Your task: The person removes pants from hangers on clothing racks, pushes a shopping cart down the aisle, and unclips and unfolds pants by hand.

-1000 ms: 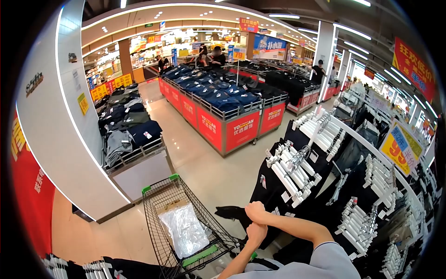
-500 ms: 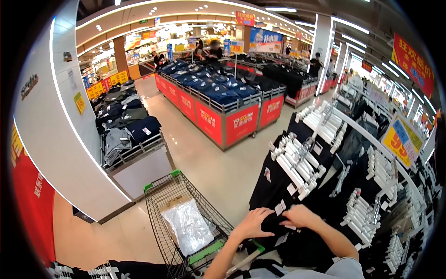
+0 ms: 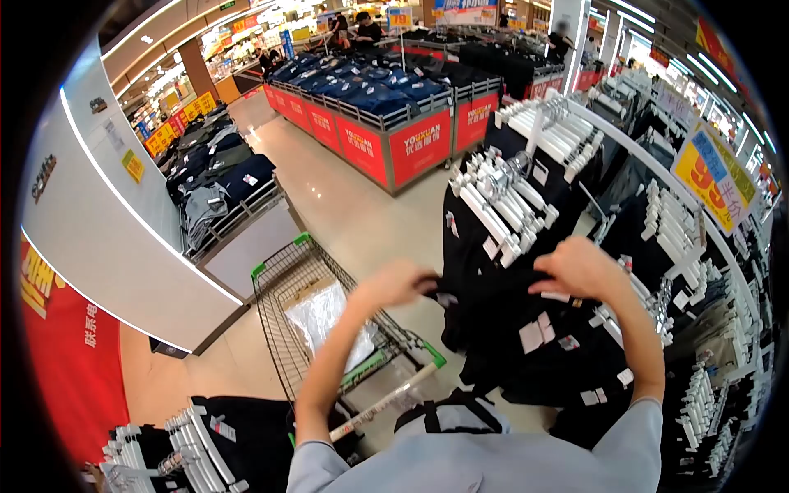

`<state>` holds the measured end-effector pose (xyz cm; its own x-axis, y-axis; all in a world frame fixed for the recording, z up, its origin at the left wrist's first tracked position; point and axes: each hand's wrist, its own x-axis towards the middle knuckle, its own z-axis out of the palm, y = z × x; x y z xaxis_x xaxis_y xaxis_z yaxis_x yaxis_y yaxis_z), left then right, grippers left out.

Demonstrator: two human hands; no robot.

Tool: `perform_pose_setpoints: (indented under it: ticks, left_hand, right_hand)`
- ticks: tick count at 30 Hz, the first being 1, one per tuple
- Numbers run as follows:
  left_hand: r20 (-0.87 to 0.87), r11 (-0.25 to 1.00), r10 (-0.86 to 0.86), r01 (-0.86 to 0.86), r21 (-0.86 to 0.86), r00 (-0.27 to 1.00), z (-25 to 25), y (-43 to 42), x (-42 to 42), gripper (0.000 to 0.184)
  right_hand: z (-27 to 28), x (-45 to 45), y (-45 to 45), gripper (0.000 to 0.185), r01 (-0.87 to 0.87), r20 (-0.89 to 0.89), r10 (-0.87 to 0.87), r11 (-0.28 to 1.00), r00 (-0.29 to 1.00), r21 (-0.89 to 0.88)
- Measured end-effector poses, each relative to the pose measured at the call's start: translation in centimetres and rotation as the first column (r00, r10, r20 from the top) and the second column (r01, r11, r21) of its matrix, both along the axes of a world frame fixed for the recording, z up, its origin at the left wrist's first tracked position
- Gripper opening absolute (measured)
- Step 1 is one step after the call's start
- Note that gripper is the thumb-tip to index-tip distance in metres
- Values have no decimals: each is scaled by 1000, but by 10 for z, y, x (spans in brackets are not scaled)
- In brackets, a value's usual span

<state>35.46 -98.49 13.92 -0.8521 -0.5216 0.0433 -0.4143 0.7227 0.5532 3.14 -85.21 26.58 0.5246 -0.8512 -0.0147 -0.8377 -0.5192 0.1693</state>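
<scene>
A black garment (image 3: 493, 287) is stretched out between my two hands, in front of the hanging black trousers. My left hand (image 3: 394, 285) is closed on its left edge, slightly blurred, over the cart's right side. The fingers of my right hand (image 3: 575, 269) are pinched on its right side, just below a row of white hangers (image 3: 501, 205). White tags (image 3: 537, 332) show on the black cloth below my right hand. Left of my left hand, a clear plastic-wrapped package (image 3: 320, 316) lies in the shopping cart (image 3: 271, 329).
Red-panelled bins (image 3: 357, 148) of folded jeans stand ahead. A smaller clothes bin (image 3: 255, 238) adjoins the white pillar (image 3: 123, 238) at left. Racks with a price sign (image 3: 715, 177) line the right; another hanger rack (image 3: 197, 448) is at lower left. People (image 3: 367, 31) are in the background.
My hands have moved apart and up, spreading the black garment between them. The view has tilted downward, showing more of the cart handle and the lower-left rack.
</scene>
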Motion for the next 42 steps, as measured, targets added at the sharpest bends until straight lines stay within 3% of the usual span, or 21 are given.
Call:
perform_pose_setpoints:
  ticks: [2, 5, 7, 9, 10, 11, 12, 15, 18, 21, 23, 27, 30, 32, 33, 39, 42]
  left_hand:
    - [-90, 997, -19, 12, -74, 996, 41, -7, 7, 28]
    - [-141, 996, 61, -70, -63, 988, 126, 16, 13, 29]
    - [-277, 944, 293, -232, 234, 915, 151, 22, 12, 27]
    - [-409, 961, 275, -253, 107, 870, 158, 15, 12, 27]
    - [-542, 979, 195, -126, 163, 817, 164, 18, 8, 30]
    - [-411, 941, 335, -322, 102, 848, 173, 20, 13, 31]
    - [-404, 940, 338, -325, 102, 850, 172, 18, 14, 31]
    - [-638, 947, 321, -235, 219, 700, 170, 14, 14, 31]
    - [-641, 941, 337, -272, 203, 689, 175, 14, 24, 32]
    - [-649, 937, 348, -270, 221, 677, 183, 19, 31, 30]
    - [-671, 937, 341, -294, 188, 658, 188, 20, 35, 30]
    - [-733, 927, 369, -284, 246, 571, 190, 10, 46, 33]
    - [-724, 917, 383, -329, 224, 574, 190, 7, 54, 32]
    - [-729, 918, 372, -341, 200, 575, 191, 7, 56, 32]
    - [-725, 914, 380, -351, 202, 574, 190, 9, 58, 32]
    - [-708, 891, 437, -377, 255, 554, 188, 5, 57, 32]
    - [-723, 885, 449, -371, 280, 525, 182, 0, 58, 31]
  right_hand:
    - [24, -14, 1, 48, -50, 150, 45, 998, 988, 29]
    - [63, -32, -5, 52, -114, 179, 113, 993, 977, -3]
    - [81, -44, -8, 51, -119, 262, 125, 992, 957, -39]
    - [94, -56, -12, 47, -65, 275, 72, 997, 959, -35]
    - [97, -60, -14, 45, -59, 305, 64, 998, 950, -26]
    - [100, -62, -15, 43, -54, 333, 56, 998, 941, -17]
    - [103, -63, -15, 40, -91, 346, 99, 995, 933, -41]
    - [118, -61, -7, 35, -122, 420, 74, 989, 904, 88]
    - [117, -68, -16, 30, -80, 494, -54, 966, 868, 247]
    - [117, -62, -24, 28, -93, 500, -4, 981, 866, 170]
    - [119, -62, -32, 35, -76, 414, 69, 997, 908, 0]
    - [121, -71, -53, 34, -193, 616, 98, 977, 782, 91]
    - [117, -72, -68, 35, -174, 638, 77, 980, 766, 91]
    - [114, -68, -70, 36, -228, 674, 170, 974, 719, -2]
    - [117, -65, -68, 40, -158, 681, 68, 985, 729, 70]
    - [108, -64, -76, 41, -187, 782, 100, 982, 615, 22]
    - [91, -69, -82, 43, -91, 798, 130, 991, 589, -94]
